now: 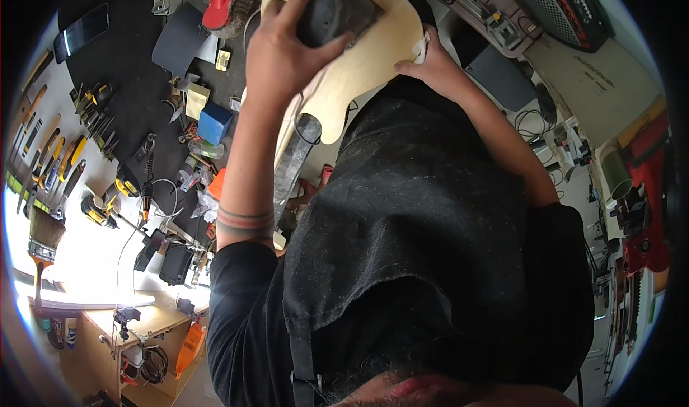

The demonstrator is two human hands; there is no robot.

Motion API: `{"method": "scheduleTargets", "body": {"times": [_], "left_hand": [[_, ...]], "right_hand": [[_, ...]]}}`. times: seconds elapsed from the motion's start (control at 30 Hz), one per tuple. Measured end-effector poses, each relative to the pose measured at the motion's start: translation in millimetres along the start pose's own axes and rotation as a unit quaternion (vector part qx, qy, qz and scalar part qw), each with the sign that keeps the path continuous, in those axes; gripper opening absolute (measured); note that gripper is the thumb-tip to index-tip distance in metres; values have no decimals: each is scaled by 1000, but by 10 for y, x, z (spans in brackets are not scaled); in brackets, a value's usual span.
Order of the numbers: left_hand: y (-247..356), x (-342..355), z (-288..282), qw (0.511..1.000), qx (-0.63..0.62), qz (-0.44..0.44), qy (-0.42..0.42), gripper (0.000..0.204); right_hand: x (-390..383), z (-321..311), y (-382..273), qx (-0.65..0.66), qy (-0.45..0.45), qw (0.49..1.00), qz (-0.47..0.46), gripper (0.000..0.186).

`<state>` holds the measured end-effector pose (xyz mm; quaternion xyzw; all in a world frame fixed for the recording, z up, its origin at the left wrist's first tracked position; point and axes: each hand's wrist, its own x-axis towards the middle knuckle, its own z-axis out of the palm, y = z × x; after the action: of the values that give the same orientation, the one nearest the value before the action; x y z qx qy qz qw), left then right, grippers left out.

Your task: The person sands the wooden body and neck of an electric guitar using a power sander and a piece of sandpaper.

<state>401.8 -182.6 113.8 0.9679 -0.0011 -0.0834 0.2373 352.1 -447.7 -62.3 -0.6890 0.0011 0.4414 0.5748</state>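
Observation:
A pale wooden guitar body [391, 30] with a cutaway horn lies in front of my apron at the top of the head view. Spread over a dark, sander-like block [337, 16] with a squared base, my left hand [291, 44] grips it against the wood's face. My right hand [434, 66] clasps the right edge of the guitar body, thumb on top and the other fingers partly hidden. A small white scrap [420, 47] shows beside that thumb. Below the horn, a thin dark cable [298, 125] loops down.
A dark bench at left carries a red-handled brush [219, 6], a blue box [214, 123], a phone [82, 32] and small clutter. Several hand tools [54, 152] line the far left. At right stand a grey machine [495, 23] and a red tool [646, 192].

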Motion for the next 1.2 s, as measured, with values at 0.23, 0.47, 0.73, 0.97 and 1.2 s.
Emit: {"method": "scheduleTargets", "body": {"times": [0.23,0.47,0.73,0.97,1.2], "left_hand": [[38,143,-24,1000,-6,5,14,84],[203,37,76,999,-3,-42,-32,86],[-41,117,-61,997,-13,-74,-2,83],[63,507,-89,989,144,-2,29,76],[-74,548,-110,992,119,-47,23,86]], "right_hand": [[-12,-36,-103,-24,-2,999,20,98],[-28,-3,-162,17,10,999,-37,99],[-27,-12,-115,57,3,998,-25,94],[-48,45,-122,57,25,998,-3,94],[-75,87,-147,84,63,994,-13,87]]}}
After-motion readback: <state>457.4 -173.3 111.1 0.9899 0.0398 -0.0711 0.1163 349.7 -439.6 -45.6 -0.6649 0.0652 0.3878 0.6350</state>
